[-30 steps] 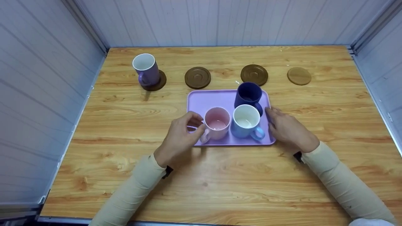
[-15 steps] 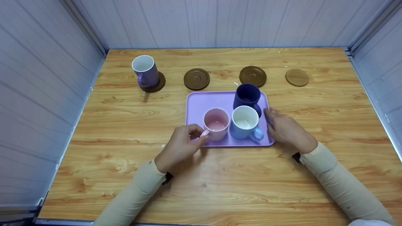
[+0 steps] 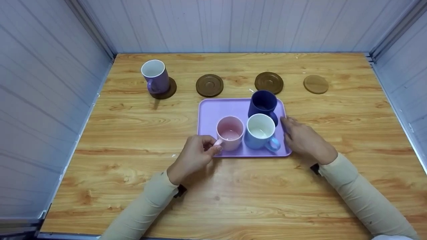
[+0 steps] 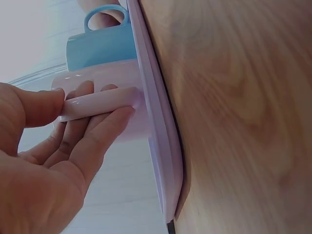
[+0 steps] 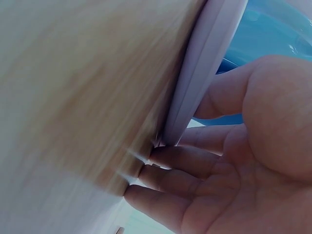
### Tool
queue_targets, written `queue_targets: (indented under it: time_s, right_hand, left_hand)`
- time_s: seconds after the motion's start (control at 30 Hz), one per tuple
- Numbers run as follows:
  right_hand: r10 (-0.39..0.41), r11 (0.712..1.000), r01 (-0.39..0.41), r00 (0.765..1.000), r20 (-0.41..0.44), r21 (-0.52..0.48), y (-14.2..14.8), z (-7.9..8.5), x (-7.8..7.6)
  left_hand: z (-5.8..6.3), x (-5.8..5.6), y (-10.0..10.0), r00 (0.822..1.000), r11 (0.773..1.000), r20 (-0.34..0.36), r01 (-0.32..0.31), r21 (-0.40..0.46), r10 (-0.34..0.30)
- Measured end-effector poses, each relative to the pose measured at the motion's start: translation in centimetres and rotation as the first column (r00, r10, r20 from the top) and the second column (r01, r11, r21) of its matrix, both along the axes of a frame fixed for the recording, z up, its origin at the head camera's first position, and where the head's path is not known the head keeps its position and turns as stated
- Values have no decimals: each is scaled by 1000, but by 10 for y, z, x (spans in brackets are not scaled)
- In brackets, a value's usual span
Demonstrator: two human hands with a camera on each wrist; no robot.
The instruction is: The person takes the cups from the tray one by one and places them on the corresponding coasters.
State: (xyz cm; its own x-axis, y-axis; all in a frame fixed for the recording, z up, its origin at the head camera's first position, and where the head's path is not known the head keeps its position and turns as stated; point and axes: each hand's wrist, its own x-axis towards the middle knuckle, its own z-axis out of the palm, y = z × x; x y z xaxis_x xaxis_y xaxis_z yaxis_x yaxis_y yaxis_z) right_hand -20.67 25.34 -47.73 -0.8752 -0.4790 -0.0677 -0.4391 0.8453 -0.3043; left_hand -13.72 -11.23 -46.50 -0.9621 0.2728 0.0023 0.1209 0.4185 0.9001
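While our left hand (image 3: 193,155) pinches the handle (image 4: 100,104) of the pink mug (image 3: 231,141), its fingers clamped on it, our right hand (image 3: 306,140) rests against the right edge of the purple tray (image 3: 220,108), its fingers extended and slightly apart. We see the pink mug upright on the tray, just beside the light blue mug (image 3: 257,141), with the dark blue mug (image 3: 263,103) behind that one.
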Motion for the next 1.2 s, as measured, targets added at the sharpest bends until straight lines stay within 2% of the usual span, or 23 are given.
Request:
queue_targets:
  time_s: [0.3,0.53,0.67,0.87,0.97,1.1,1.2]
  right_hand:
    - [-1,1000,1,1000,0,3,1,-1,0]
    - [19,999,-21,998,-61,-31,0,-3,0]
    - [15,999,-17,998,-53,-30,1,-3,0]
    - [15,999,-17,999,-40,-28,1,-2,0]
    - [4,1000,-5,1000,-16,-17,1,-2,0]
    - [-5,1000,5,1000,18,9,1,-1,0]
    - [-6,1000,6,999,31,18,2,0,0]
  left_hand:
    - [0,0,1,1000,1000,-3,-20,-12,20]
    - [0,1,2,998,999,-56,-41,-23,40]
    - [4,0,3,997,997,-35,-69,-24,68]
    - [21,-6,1,991,992,-54,-125,-18,124]
    - [32,-10,0,983,988,-109,-152,-15,150]
    - [47,-17,-1,963,981,-196,-193,-13,187]
    - [57,-23,-1,950,977,-231,-212,13,209]
